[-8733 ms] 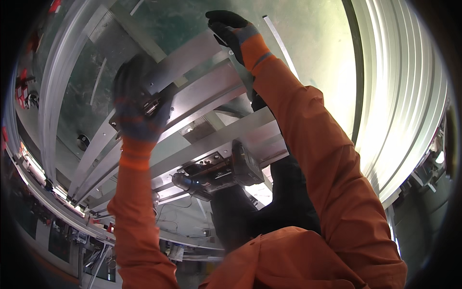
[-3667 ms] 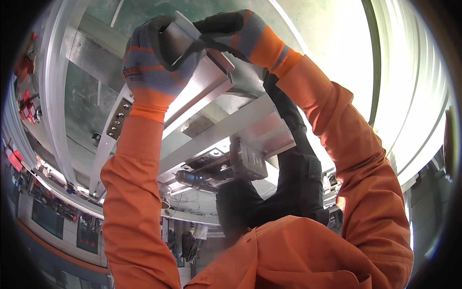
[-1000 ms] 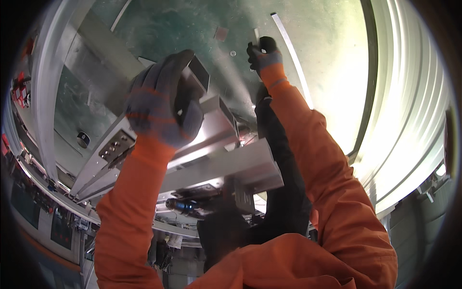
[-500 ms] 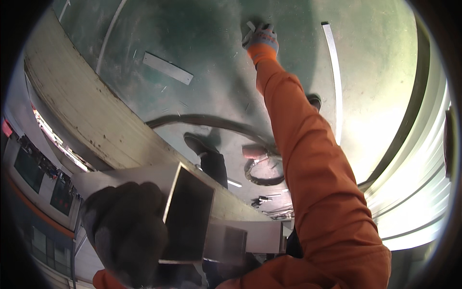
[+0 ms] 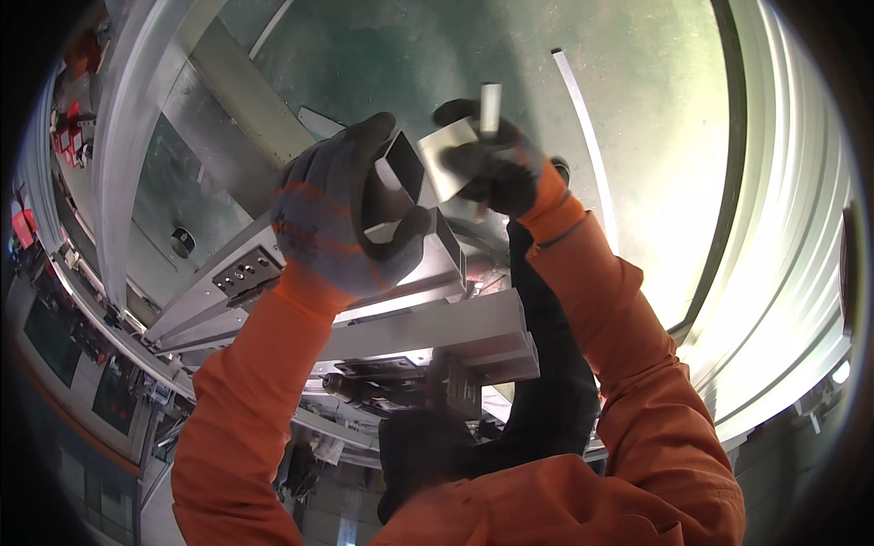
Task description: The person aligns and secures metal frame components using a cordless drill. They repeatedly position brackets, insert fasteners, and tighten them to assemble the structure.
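Note:
My left hand point(image 5: 341, 205), in a grey and orange glove, is closed around the end of a rectangular metal tube point(image 5: 399, 177). The tube's hollow, dark mouth points toward my right hand. My right hand point(image 5: 505, 173), gloved too and slightly blurred, pinches a pale square metal piece point(image 5: 446, 156) just beside that mouth, apart from it. A short narrow metal piece point(image 5: 491, 109) stands up at the same fingers; whether the two are one part I cannot tell. Below my hands lie more rectangular metal tubes point(image 5: 428, 329), side by side.
A metal plate with holes point(image 5: 248, 273) lies left of my left forearm. Under the tubes sits a dark tool resembling a drill point(image 5: 455, 389). On the green floor rests a long white strip point(image 5: 587, 127). Bright, curved sheeting point(image 5: 774, 209) lines the right side.
My right hand has come back from the floor with the pale metal piece. My left hand has moved up and right, with the tube in its grip. The view has shifted.

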Demonstrator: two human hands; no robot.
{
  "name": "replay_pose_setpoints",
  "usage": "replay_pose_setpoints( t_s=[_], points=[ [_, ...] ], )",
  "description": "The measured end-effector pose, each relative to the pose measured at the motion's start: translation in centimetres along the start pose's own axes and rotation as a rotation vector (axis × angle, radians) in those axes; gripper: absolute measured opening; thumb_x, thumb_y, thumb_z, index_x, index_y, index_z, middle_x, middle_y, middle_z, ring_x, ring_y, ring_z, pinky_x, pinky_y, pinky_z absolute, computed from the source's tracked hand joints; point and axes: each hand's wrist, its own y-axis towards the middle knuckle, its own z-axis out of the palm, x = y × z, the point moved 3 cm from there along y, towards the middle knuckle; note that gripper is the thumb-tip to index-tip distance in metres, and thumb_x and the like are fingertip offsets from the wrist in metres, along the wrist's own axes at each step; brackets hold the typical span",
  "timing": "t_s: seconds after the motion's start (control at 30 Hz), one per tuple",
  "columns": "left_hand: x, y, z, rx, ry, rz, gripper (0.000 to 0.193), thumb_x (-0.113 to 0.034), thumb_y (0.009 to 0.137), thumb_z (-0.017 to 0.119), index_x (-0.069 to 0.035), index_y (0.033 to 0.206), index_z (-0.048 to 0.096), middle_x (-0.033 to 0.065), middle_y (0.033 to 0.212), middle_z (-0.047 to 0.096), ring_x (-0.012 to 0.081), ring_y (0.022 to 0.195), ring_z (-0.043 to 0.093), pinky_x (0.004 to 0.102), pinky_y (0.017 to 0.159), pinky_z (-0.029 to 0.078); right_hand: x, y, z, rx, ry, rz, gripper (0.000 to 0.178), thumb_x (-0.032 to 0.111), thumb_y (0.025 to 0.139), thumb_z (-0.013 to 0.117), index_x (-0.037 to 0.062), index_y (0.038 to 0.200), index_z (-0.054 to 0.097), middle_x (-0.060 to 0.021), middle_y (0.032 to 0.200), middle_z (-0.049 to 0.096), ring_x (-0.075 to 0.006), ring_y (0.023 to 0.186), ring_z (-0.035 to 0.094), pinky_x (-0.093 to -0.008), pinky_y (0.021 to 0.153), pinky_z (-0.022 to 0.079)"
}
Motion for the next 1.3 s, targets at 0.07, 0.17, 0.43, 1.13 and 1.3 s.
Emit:
replay_pose_setpoints(
  t_s=[0.07, 0.17, 0.43, 1.13, 1.3],
  points=[
    [-0.1, 0.0, 0.1, -0.04, 0.008, 0.007, 0.068, -0.031, 0.073, 0.08, -0.009, 0.136, 0.065, 0.0126, 0.115, 0.074, 0.0361, 0.096, 0.072, 0.0478, 0.086, 0.058, -0.9, 2.0, 1.3, 0.022, -0.293, 0.079, 0.057, 0.025, 0.094, 0.085, 0.0025, 0.139, 0.058, -0.0068, 0.098, 0.073, -0.0124, 0.076, 0.067, -0.0251, 0.062, 0.051],
    [-0.7, -0.5, 0.1, 0.025, 0.015, -0.075, 0.058, -0.03, 0.077, 0.08, -0.011, 0.131, 0.066, 0.0121, 0.117, 0.074, 0.0371, 0.1, 0.072, 0.0476, 0.089, 0.057, 0.1, 1.1, 2.8, -0.254, -0.43, -0.031, 0.038, 0.019, 0.089, 0.087, 0.0059, 0.122, 0.073, -0.0015, 0.086, 0.07, -0.0088, 0.066, 0.062, -0.0239, 0.056, 0.048],
    [-0.2, -1.1, 0.2, -0.038, 0.09, -0.086, 0.06, -0.031, 0.074, 0.085, -0.014, 0.129, 0.068, 0.0085, 0.111, 0.075, 0.0345, 0.096, 0.074, 0.046, 0.087, 0.059, 2.1, -0.2, 6.7, -0.271, -0.751, 0.1, 0.052, 0.041, 0.089, 0.086, 0.003, 0.122, 0.075, -0.005, 0.09, 0.074, -0.0095, 0.075, 0.066, -0.0262, 0.061, 0.051],
    [0.4, -1.6, 1.3, 0.039, 0.013, -0.175, 0.068, -0.043, 0.075, 0.092, -0.011, 0.13, 0.068, 0.0105, 0.12, 0.075, 0.0339, 0.11, 0.072, 0.0447, 0.096, 0.056, 2.7, -1.0, 6.8, -0.453, -0.751, 0.008, 0.066, 0.045, 0.094, 0.078, 0.0027, 0.143, 0.064, -0.0111, 0.1, 0.075, -0.0154, 0.073, 0.069, -0.0283, 0.063, 0.056],
    [0.7, -1.6, 1.3, -0.003, 0.027, -0.145, 0.063, -0.05, 0.077, 0.085, -0.019, 0.128, 0.067, 0.0074, 0.12, 0.074, 0.0341, 0.111, 0.07, 0.0496, 0.097, 0.054, 0.3, -4.8, 6.3, -0.624, -0.519, -0.019, 0.045, 0.031, 0.101, 0.073, -0.0002, 0.133, 0.071, -0.0152, 0.108, 0.076, -0.022, 0.091, 0.072, -0.036, 0.08, 0.059]
  ],
)
